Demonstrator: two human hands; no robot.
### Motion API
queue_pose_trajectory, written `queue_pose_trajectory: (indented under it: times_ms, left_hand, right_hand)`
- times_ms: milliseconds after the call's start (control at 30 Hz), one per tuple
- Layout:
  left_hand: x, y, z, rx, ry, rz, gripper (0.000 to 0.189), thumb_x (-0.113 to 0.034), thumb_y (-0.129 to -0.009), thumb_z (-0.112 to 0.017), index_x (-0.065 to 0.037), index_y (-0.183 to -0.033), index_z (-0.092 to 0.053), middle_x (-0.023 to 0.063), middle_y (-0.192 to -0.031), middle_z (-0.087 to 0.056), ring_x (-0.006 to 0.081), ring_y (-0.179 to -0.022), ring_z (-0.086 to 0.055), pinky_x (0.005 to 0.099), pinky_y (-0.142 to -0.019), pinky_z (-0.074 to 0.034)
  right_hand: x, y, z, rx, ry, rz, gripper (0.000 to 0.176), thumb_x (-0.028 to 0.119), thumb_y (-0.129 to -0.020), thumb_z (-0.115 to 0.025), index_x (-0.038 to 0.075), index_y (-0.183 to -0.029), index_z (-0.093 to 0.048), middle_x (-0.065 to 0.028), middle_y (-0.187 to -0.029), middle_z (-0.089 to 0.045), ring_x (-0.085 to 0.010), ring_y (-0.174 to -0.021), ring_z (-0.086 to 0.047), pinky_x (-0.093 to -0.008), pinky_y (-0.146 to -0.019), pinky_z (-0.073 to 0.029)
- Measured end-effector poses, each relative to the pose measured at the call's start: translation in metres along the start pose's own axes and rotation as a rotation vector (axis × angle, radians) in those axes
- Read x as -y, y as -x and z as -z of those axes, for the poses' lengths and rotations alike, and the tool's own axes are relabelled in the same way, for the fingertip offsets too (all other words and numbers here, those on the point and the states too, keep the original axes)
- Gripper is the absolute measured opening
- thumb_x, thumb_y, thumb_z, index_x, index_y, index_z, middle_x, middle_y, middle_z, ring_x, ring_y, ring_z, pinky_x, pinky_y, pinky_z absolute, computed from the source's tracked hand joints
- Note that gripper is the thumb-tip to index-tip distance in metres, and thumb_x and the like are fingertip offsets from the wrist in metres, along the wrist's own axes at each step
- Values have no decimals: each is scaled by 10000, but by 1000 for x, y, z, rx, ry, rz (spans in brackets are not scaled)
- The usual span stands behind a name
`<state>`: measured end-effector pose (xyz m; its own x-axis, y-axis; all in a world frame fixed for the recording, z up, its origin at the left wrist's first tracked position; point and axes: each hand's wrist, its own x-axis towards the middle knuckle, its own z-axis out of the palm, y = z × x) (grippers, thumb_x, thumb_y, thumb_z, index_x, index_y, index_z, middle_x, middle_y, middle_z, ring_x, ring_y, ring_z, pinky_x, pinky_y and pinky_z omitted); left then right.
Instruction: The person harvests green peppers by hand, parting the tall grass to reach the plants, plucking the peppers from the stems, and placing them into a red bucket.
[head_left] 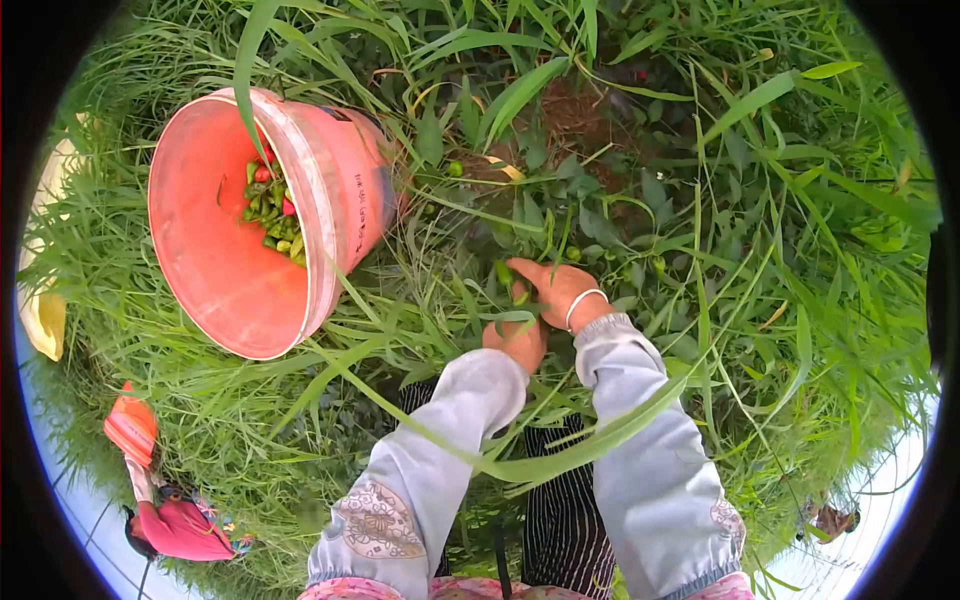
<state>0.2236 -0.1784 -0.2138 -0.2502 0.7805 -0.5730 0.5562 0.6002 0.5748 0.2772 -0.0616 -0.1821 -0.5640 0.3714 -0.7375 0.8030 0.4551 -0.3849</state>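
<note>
My right hand (562,291), with a white bangle at the wrist, is closed low among the plants. Its thumb and fingers are at a green pepper (504,272). Just below and left is my left hand (517,343), its fingers curled in and partly covered by leaves and the right hand. What the left hand holds, if anything, is hidden. More green peppers hang nearby, one (456,169) up and left of my hands and another (573,253) just above the right hand.
A pink-orange bucket (348,190) lies tilted on the grass at left, with green and red peppers (270,207) inside. Long grass blades cross in front of my arms. Another person (185,530) with an orange bucket (131,428) is at lower left. A yellow-white sack (45,320) lies far left.
</note>
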Motion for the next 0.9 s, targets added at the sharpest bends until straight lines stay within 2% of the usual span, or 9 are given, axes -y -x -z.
queue_pose_trajectory:
  times_ms: [233, 400, 467, 533, 567, 633, 733, 833, 900]
  left_hand:
    - [-2, 9, 12, -27, -21, -121, 397, -173, -807, -544, -43, -1170, -451, 192, -892, -607, 353, -747, -611, 404, -699, -492]
    - [-6, 9, 97, 202, 1067, -20, 260, -25, -801, -495, -84, -1033, -595, 69, -816, -626, 143, -541, -564, 245, -454, -449]
    - [-10, -7, 141, 23, 1201, -27, 268, 16, -804, -456, -75, -1003, -612, 13, -775, -614, 48, -578, -530, 175, -449, -409]
    - [-5, -31, 160, -134, 1154, -54, 231, 10, -802, -458, -64, -934, -633, 14, -735, -611, 62, -587, -537, 201, -476, -423]
    - [-3, -43, 158, -133, 1060, -143, 227, 14, -799, -458, -58, -921, -634, 16, -735, -611, 67, -598, -542, 208, -495, -430]
    - [8, -61, 144, -133, 865, -313, 219, 22, -791, -457, -48, -894, -637, 21, -736, -610, 75, -622, -553, 223, -534, -443]
    - [3, -57, 129, 254, 154, -188, 177, -124, -808, -561, -78, -965, -630, 58, -703, -616, 156, -646, -588, 301, -610, -475]
    - [15, -35, 98, 286, -241, -426, 344, -137, -756, -598, -154, -1099, -564, 145, -765, -629, 322, -708, -616, 432, -640, -490]
    - [13, -32, 87, 197, -333, -448, 430, -105, -747, -582, -180, -1164, -503, 146, -742, -610, 320, -713, -618, 433, -638, -495]
  right_hand:
    - [-31, -31, -38, 64, -203, 0, 296, 133, -793, -594, 138, -1085, -547, -139, -962, -613, -307, -865, -564, -349, -774, -449]
    - [-39, -28, -34, 108, -212, -33, 307, 170, -821, -543, 103, -1120, -555, -155, -1073, -600, -334, -986, -573, -389, -824, -472]
    - [-56, -32, -59, 3, -328, 45, 346, 218, -802, -582, 115, -1131, -560, -151, -1103, -589, -328, -1020, -559, -374, -855, -463]
    - [-66, -34, -71, -94, -556, 74, 400, 268, -775, -622, 130, -1146, -560, -155, -1128, -575, -327, -1047, -543, -371, -881, -449]
    - [-69, -30, -71, -136, -283, 90, 480, 303, -730, -672, 152, -1169, -550, -167, -1145, -559, -330, -1063, -527, -367, -914, -431]
    - [-62, -23, -63, -141, -298, 110, 492, 272, -712, -684, 156, -1170, -546, -181, -1121, -561, -342, -1029, -537, -379, -893, -439]
    - [-51, -21, -55, -125, -338, 119, 522, 136, -680, -682, 147, -1177, -525, -164, -1099, -563, -347, -1000, -547, -398, -860, -444]
    - [-51, -14, -47, -103, -335, 112, 553, 71, -657, -677, 136, -1182, -514, -151, -1102, -561, -346, -1002, -549, -396, -856, -445]
    - [-49, -17, -48, -79, -279, 67, 573, 43, -629, -683, 126, -1173, -523, -137, -1114, -562, -338, -1022, -544, -376, -871, -445]
